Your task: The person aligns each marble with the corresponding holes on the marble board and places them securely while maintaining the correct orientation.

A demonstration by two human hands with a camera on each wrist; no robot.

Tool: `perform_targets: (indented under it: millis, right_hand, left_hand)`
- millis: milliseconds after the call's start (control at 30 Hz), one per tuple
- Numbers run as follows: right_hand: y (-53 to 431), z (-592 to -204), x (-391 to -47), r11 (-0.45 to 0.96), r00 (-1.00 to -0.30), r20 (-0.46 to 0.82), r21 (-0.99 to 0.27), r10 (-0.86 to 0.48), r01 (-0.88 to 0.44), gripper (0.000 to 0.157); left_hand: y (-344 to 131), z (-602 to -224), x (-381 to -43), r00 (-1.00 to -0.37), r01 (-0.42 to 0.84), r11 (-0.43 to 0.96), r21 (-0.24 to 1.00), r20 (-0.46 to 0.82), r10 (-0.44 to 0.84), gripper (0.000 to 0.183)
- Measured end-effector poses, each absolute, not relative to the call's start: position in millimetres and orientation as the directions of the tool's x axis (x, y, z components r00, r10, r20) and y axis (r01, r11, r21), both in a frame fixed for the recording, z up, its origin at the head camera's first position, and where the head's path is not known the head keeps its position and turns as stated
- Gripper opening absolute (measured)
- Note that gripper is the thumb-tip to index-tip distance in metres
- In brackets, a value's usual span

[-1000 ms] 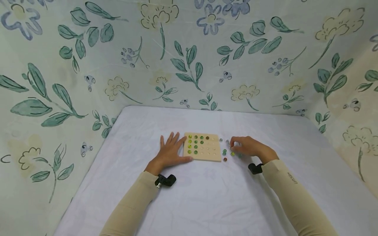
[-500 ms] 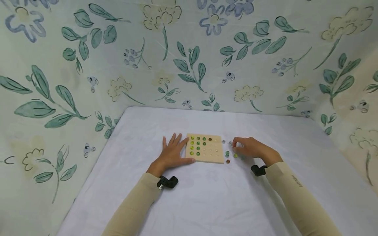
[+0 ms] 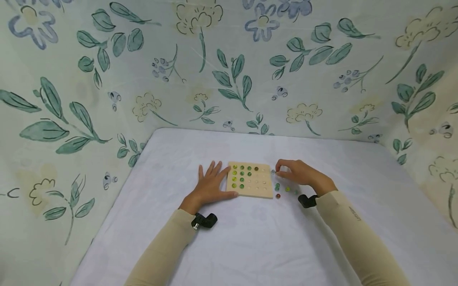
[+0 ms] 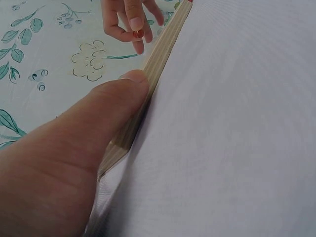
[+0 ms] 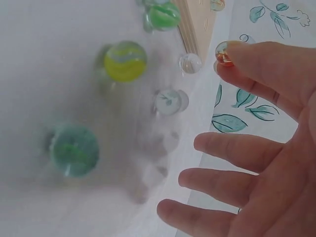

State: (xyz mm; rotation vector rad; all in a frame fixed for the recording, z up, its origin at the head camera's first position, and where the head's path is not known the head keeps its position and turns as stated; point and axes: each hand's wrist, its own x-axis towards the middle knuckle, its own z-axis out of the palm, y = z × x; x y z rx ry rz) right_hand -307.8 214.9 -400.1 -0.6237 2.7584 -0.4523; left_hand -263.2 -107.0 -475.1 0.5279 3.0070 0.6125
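A pale wooden board (image 3: pixel 257 192) with rows of round hollows lies on the white cloth. Yellow and green marbles fill its left part, with a brown marble (image 3: pixel 256 169) in the far row. My left hand (image 3: pixel 207 185) rests spread at the board's left side, its thumb (image 4: pixel 118 94) touching the front edge. Just off the board's right edge, my right hand (image 3: pixel 299 173) pinches a clear marble with orange inside (image 5: pixel 223 55) between thumb and index finger. Its other fingers are held apart from the marble.
Loose marbles lie right of the board: a yellow one (image 5: pixel 126 60), a green one (image 5: pixel 164 16), a teal one (image 5: pixel 75 150), clear ones (image 5: pixel 168 101) and a red-brown one (image 3: pixel 278 196). A floral cloth (image 3: pixel 150 79) hangs behind the table.
My right hand has moved left and slightly away from me, from among the loose marbles toward the board's right edge. My left hand stays on the board; the head view shifts slightly.
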Motion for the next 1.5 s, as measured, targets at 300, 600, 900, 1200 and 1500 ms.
perform_targets:
  millis: [300,600,900,1200,1500]
  right_hand:
    - [206.9,-404.0,-316.7,0.855,-0.873,-0.182,-0.368,-0.452,-0.366,0.012]
    - [194.9,-403.2,-325.3,0.841,-0.872,-0.153,-0.385,-0.465,-0.381,0.010]
    - [180.8,-405.5,-334.9,0.845,-0.868,-0.185,-0.389,-0.462,-0.367,0.009]
    - [179.4,-407.3,-338.6,0.875,-0.876,-0.249,-0.377,-0.413,-0.305,0.011]
    - [182.8,-406.9,-341.2,0.874,-0.868,-0.267,-0.377,-0.419,-0.306,0.010]
  left_hand:
    - [-107.8,-476.3,-263.6,-0.943,0.318,0.861,0.398,0.040,0.330,0.102]
    - [-108.8,-479.2,-264.1,-0.942,0.326,0.863,0.387,0.055,0.331,0.102]
    - [-108.7,-479.2,-263.3,-0.943,0.322,0.861,0.394,0.050,0.330,0.102]
    - [-106.3,-478.5,-262.7,-0.941,0.327,0.863,0.384,0.050,0.334,0.102]
    - [-107.5,-477.8,-262.9,-0.940,0.332,0.861,0.386,0.060,0.335,0.102]
